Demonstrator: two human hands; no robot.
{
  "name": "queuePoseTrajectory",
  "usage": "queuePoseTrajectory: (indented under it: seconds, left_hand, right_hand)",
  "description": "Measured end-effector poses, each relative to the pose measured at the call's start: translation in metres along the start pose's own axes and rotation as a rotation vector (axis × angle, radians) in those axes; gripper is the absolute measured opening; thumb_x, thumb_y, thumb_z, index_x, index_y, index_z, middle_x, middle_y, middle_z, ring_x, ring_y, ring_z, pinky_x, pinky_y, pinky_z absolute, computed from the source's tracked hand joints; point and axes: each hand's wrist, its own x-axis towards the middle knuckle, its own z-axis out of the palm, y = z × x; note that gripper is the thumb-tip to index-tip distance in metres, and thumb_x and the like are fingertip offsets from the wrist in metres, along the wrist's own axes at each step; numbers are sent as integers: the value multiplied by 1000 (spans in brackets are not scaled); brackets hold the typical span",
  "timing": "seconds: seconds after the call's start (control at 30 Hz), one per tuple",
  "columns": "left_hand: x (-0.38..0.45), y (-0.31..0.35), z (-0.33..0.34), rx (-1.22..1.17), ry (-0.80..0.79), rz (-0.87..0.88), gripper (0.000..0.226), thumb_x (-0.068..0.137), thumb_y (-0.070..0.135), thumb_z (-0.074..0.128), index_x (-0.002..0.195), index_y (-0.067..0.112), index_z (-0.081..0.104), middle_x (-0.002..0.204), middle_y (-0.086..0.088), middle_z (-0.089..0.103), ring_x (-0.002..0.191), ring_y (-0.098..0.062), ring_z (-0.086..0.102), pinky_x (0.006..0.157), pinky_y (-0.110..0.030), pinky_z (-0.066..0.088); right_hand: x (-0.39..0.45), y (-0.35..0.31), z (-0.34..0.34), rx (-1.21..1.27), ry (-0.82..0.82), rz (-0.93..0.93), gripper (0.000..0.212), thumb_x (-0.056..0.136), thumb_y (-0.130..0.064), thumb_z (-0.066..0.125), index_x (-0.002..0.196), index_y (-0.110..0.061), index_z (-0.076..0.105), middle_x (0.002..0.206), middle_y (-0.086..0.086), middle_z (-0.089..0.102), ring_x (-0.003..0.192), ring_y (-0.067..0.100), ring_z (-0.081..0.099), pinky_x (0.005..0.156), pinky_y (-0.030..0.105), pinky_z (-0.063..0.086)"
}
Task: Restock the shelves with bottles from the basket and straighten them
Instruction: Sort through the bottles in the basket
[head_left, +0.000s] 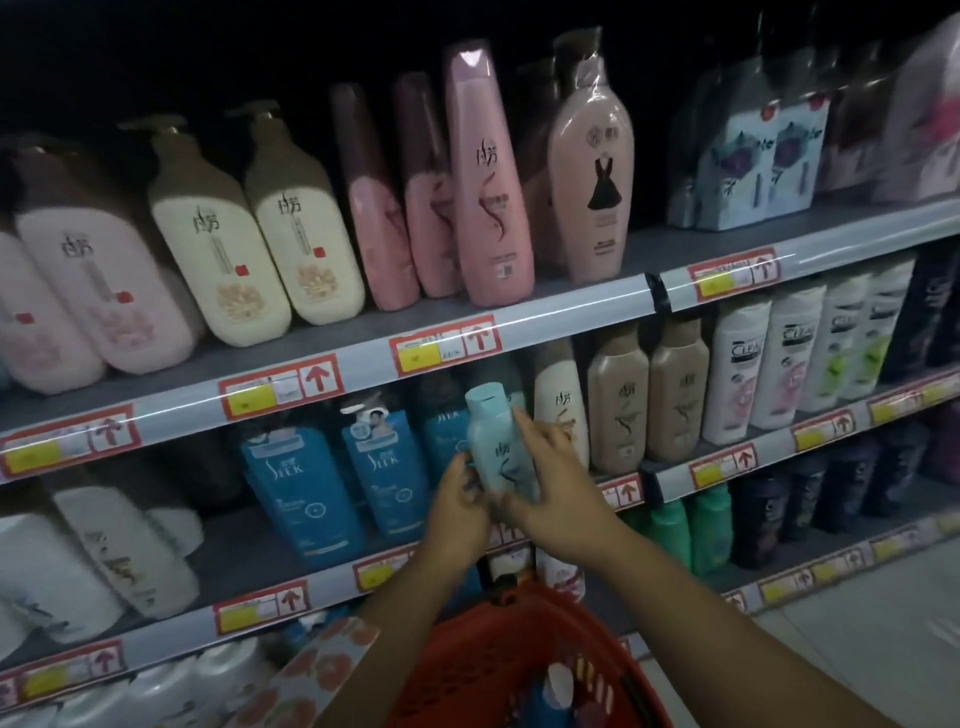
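Head view, dim light: you hold a pale mint-green plastic bottle with a flat cap (497, 441) upright in front of the middle shelf, just in front of the gap between the blue bottles and the cream ones. Your left hand (460, 512) grips its lower left side, fingers curled round the base. Your right hand (553, 483) wraps the right side and front, fingers laid across the label, thumb hidden behind. The bottle tilts slightly left at the top. Below your forearms sits the red plastic mesh basket (498, 660), its rim near your wrists, with at least one white-capped item inside; contents are too dark to name. Left of the held bottle stand tall blue pump bottles (343, 478) on the middle grey shelf (234, 551); right of it a cream bottle (561, 405) and two tan square-shouldered bottles (649, 395), then white bottles (763, 358). Upper shelf carries cream pump bottles (260, 234), a tall pink bottle with a slanted cap (488, 176) and a wrapped peach bottle with a black dress print (592, 166). Red-bordered price tags with arrows (283, 387) line the shelf edges.
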Motion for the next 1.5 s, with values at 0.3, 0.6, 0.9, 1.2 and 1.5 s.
queuePoseTrajectory:
  seconds: [0.3,0.6,0.9,1.2,1.5]
  left_hand:
    - [43,-22,-3,122,-5,39,33,95,-4,59,121,17,54,112,-1,69,102,-11,69,76,-18,56]
    - [56,-34,6,131,-65,61,35,98,-5,52,121,20,50,109,5,67,93,0,67,75,-12,52]
    - [55,-43,17,179,-36,7,35,101,13,51,120,43,53,122,8,68,114,-12,65,102,-44,52]
    - [42,-33,17,181,71,-49,33,98,7,59,128,19,53,117,2,67,103,-14,66,89,-31,54]
    - [-46,-31,-52,1143,-117,258,47,96,26,55,142,22,46,129,-5,57,115,-27,57,89,-38,50]
  right_hand:
    - [28,25,11,82,-4,61,82,86,-30,71,156,-25,28,139,0,41,122,13,52,103,31,50]
    - [37,43,17,23,84,108,85,81,-27,75,153,-30,30,138,-2,47,124,12,51,101,34,52]
    - [32,46,8,62,146,152,75,73,-29,70,143,-30,44,131,-2,54,117,12,57,91,34,59]
    - [29,40,4,28,131,171,68,83,-12,71,145,-24,44,132,3,53,116,19,58,92,34,57]
    - [-18,24,11,-316,-203,151,72,95,-23,64,156,-13,28,146,14,46,133,30,47,106,37,42]
